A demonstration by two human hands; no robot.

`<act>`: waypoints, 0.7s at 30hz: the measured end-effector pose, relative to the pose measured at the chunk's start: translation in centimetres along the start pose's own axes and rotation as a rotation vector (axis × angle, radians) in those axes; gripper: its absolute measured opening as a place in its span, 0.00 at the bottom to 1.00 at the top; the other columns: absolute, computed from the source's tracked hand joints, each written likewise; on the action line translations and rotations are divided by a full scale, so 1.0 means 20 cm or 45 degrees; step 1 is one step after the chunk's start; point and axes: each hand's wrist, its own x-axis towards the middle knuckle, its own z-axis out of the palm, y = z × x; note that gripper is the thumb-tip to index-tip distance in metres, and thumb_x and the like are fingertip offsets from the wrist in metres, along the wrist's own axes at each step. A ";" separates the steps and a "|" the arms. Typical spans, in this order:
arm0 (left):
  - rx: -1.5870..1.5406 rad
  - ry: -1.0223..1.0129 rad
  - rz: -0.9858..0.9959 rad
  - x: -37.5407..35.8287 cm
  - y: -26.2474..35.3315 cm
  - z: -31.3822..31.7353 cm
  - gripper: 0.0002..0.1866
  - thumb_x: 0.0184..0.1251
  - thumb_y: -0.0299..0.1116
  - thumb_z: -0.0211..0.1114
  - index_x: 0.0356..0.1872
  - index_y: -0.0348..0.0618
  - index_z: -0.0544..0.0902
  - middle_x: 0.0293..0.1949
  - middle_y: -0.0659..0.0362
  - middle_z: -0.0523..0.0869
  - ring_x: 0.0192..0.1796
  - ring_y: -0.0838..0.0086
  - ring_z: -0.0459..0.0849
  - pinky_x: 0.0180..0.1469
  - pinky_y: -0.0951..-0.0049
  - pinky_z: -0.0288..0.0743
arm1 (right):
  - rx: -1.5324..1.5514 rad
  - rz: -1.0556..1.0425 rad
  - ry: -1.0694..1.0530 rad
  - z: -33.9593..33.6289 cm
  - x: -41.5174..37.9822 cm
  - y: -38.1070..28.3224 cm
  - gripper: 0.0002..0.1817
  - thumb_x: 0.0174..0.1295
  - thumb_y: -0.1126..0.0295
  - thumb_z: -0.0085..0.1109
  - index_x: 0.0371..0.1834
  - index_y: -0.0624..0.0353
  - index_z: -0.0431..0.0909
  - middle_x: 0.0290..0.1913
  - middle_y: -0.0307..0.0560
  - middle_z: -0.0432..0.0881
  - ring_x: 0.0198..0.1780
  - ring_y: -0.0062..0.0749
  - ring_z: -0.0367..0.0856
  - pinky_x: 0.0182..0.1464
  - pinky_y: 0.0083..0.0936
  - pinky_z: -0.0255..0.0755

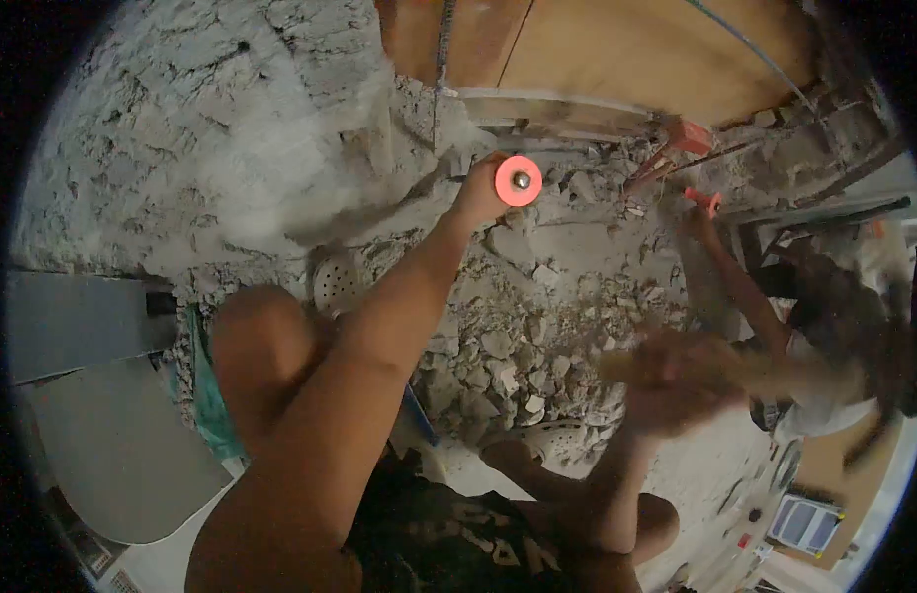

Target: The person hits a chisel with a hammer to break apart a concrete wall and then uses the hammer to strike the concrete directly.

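Observation:
My left hand (478, 195) is closed around a chisel (521, 181) with a round pink-orange hand guard. The metal striking end faces me, and the guard hides the rest of the tool. Beyond it lies the broken edge of a rough grey wall. My right hand (679, 387), blurred by motion, is wrapped round the pale wooden handle of a hammer (789, 376) out to the right. The hammer's head is too smeared to make out clearly.
Broken rubble (513, 346) covers the floor between my feet and the wall (231, 148). At right, a crouching co-worker (834, 316) holds another orange-guarded chisel (710, 203) near the wall base. A red block (689, 136) sits by a wooden panel (656, 49); a grey board (122, 445) is at left.

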 end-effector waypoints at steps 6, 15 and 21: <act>0.057 -0.006 -0.084 -0.02 0.01 -0.02 0.19 0.48 0.29 0.74 0.43 0.39 0.81 0.42 0.49 0.85 0.45 0.58 0.85 0.47 0.64 0.78 | -0.312 -0.073 0.030 -0.02 -0.15 0.30 0.25 0.63 0.38 0.48 0.38 0.51 0.72 0.31 0.38 0.74 0.29 0.27 0.70 0.30 0.27 0.66; -0.106 -0.044 -0.185 -0.03 0.05 -0.09 0.20 0.46 0.31 0.75 0.42 0.40 0.81 0.41 0.50 0.86 0.45 0.58 0.85 0.46 0.65 0.77 | -0.590 0.567 -0.023 -0.28 -0.23 0.63 0.19 0.71 0.50 0.49 0.33 0.56 0.71 0.22 0.34 0.73 0.19 0.19 0.68 0.18 0.22 0.63; 0.012 0.052 0.000 -0.07 -0.01 -0.07 0.20 0.45 0.30 0.74 0.43 0.40 0.82 0.42 0.48 0.84 0.47 0.53 0.82 0.50 0.60 0.77 | 0.231 -0.102 0.023 0.15 0.00 -0.14 0.37 0.56 0.33 0.52 0.49 0.59 0.74 0.42 0.46 0.79 0.41 0.39 0.76 0.42 0.35 0.73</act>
